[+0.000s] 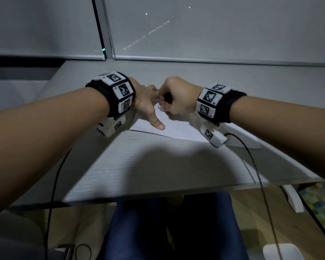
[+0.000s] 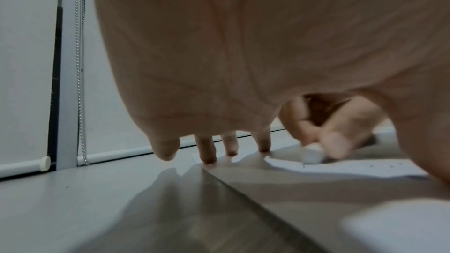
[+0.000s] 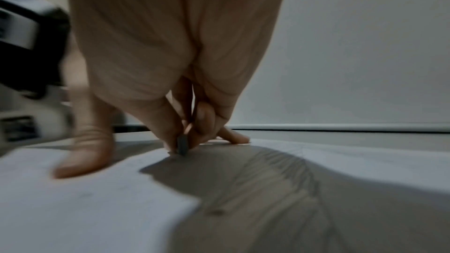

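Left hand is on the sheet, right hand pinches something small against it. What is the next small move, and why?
Probably a short rubbing stroke across the sheet. The right hand pinches a small white piece, seemingly an eraser, with its end down on the sheet. The left hand presses the sheet flat, so it should not slide.

The paper (image 1: 176, 128) lay on the desk (image 1: 139, 166), with blinds (image 1: 214, 34) behind its far edge. My left hand (image 1: 146, 102) rested on the paper's left part; my right hand (image 1: 174, 98), just right of it, held an eraser (image 1: 160, 108) on the paper.
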Demonstrator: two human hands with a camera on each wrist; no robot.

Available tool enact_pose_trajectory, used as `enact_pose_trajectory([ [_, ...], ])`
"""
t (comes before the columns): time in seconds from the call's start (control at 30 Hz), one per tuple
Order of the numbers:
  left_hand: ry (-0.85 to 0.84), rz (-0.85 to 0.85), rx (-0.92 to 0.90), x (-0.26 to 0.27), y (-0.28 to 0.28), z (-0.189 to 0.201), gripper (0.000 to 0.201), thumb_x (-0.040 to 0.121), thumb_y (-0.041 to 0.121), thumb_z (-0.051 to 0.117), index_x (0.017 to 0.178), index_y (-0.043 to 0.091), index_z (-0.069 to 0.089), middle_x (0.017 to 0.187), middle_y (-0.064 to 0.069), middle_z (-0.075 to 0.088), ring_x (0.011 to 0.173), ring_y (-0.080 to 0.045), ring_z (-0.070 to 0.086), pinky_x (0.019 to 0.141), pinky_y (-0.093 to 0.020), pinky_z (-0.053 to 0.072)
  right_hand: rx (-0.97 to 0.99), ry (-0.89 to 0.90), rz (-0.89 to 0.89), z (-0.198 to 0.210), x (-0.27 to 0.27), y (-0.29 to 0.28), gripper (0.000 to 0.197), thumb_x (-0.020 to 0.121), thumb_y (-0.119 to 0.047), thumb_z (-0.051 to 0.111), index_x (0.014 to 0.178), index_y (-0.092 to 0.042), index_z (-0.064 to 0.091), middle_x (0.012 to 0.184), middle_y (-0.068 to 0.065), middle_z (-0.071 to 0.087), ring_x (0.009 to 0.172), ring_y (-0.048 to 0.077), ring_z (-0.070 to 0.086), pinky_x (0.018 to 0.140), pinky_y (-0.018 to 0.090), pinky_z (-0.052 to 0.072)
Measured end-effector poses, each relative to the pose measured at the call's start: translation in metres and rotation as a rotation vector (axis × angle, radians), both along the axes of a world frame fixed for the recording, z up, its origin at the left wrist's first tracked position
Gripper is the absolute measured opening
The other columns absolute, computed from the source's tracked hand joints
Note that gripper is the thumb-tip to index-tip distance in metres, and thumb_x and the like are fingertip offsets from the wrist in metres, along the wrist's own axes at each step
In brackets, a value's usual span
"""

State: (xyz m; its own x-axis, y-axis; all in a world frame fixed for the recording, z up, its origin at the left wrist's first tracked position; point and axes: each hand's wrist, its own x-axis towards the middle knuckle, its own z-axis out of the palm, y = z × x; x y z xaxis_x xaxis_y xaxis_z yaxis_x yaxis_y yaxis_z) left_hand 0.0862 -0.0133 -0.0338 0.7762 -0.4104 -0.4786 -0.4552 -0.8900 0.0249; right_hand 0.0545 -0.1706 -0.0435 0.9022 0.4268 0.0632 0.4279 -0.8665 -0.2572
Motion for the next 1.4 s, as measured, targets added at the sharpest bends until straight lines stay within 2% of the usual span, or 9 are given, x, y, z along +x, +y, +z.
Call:
enact_pose_trajectory([
  [0.13, -0.003, -0.029, -0.007, 0.003, 0.005, -0.003, 0.104, 0.05, 0.09, 0.078, 0.141, 0.052, 0.048, 0.146, 0.009, 0.031, 0.148, -0.03, 0.03, 0.119, -0.057, 0.031, 0.022, 0.062, 0.09, -0.001, -0.012, 0.005, 0.008, 0.083, -0.012, 0.07, 0.077, -0.01, 0.074, 0.062, -0.011, 0.063, 0.054, 0.001, 0.058, 0.057, 0.018, 0.047],
  [0.37, -0.019, -0.024, 0.04, 0.007, 0.003, -0.004, 0.143, 0.041, 0.099, 0.071, 0.163, 0.043, 0.02, 0.168, 0.01, 0.015, 0.155, -0.03, 0.019, 0.123, -0.061, 0.023, -0.014, 0.002, -0.051, 0.005, 0.004, 0.011, 0.012, 0.076, -0.024, 0.072, 0.072, -0.013, 0.07, 0.064, -0.002, 0.066, 0.062, 0.021, 0.066, 0.065, 0.038, 0.062],
  [0.53, 0.003, 0.052, 0.012, 0.0, 0.002, 0.0, 0.095, 0.049, 0.082, 0.086, 0.13, 0.044, 0.054, 0.142, 0.009, 0.044, 0.14, -0.026, 0.044, 0.118, -0.051, 0.036, 0.034, 0.058, 0.054, 0.002, -0.01, 0.015, 0.025, 0.079, -0.011, 0.067, 0.059, -0.022, 0.056, 0.052, -0.009, 0.051, 0.046, 0.005, 0.05, 0.05, 0.014, 0.037],
  [0.73, -0.02, 0.009, 0.027, -0.006, -0.002, 0.005, 0.123, 0.067, 0.075, 0.08, 0.164, 0.047, 0.01, 0.17, 0.005, 0.01, 0.158, -0.028, 0.015, 0.121, -0.055, 0.024, -0.007, 0.002, -0.056, 0.0, 0.004, -0.004, 0.011, 0.081, -0.021, 0.071, 0.073, -0.013, 0.074, 0.065, 0.0, 0.07, 0.061, 0.019, 0.065, 0.067, 0.037, 0.061],
  [0.83, -0.021, -0.005, 0.054, -0.012, -0.006, 0.01, 0.117, 0.071, 0.072, 0.078, 0.164, 0.045, 0.012, 0.172, 0.005, 0.006, 0.159, -0.028, 0.01, 0.121, -0.056, 0.021, -0.018, 0.006, 0.014, 0.001, -0.005, -0.005, 0.01, 0.083, -0.02, 0.073, 0.077, -0.013, 0.076, 0.07, 0.001, 0.074, 0.066, 0.017, 0.068, 0.069, 0.034, 0.061],
  [0.97, -0.001, -0.002, 0.029, -0.014, -0.006, 0.01, 0.11, 0.07, 0.067, 0.084, 0.16, 0.05, 0.023, 0.17, 0.003, 0.009, 0.157, -0.032, 0.014, 0.119, -0.056, 0.028, 0.008, 0.071, 0.137, 0.002, -0.018, -0.01, 0.006, 0.085, -0.014, 0.078, 0.08, -0.01, 0.079, 0.064, -0.011, 0.068, 0.057, -0.005, 0.062, 0.058, 0.007, 0.044],
  [1.13, -0.005, 0.009, 0.069, -0.014, -0.009, 0.012, 0.123, 0.069, 0.071, 0.08, 0.164, 0.051, 0.004, 0.172, 0.007, 0.002, 0.159, -0.031, 0.008, 0.12, -0.057, 0.023, -0.022, -0.008, 0.032, 0.001, -0.004, -0.017, 0.009, 0.086, -0.021, 0.075, 0.08, -0.014, 0.076, 0.071, -0.002, 0.072, 0.067, 0.016, 0.068, 0.07, 0.033, 0.06],
  [1.33, 0.02, 0.019, 0.073, -0.014, -0.009, 0.013, 0.127, 0.06, 0.073, 0.082, 0.162, 0.052, 0.011, 0.173, 0.008, -0.002, 0.16, -0.03, 0.006, 0.119, -0.06, 0.025, -0.009, 0.07, 0.134, -0.002, -0.022, -0.023, 0.008, 0.088, -0.021, 0.079, 0.083, -0.014, 0.079, 0.073, -0.008, 0.073, 0.063, -0.005, 0.064, 0.065, 0.013, 0.049],
  [1.4, 0.021, 0.018, 0.067, -0.014, -0.01, 0.013, 0.127, 0.061, 0.072, 0.083, 0.163, 0.053, 0.009, 0.173, 0.008, -0.002, 0.16, -0.029, 0.006, 0.12, -0.059, 0.024, -0.012, 0.046, 0.098, -0.001, -0.017, -0.025, 0.009, 0.088, -0.023, 0.079, 0.083, -0.015, 0.079, 0.075, -0.005, 0.075, 0.066, 0.001, 0.066, 0.068, 0.021, 0.054],
])
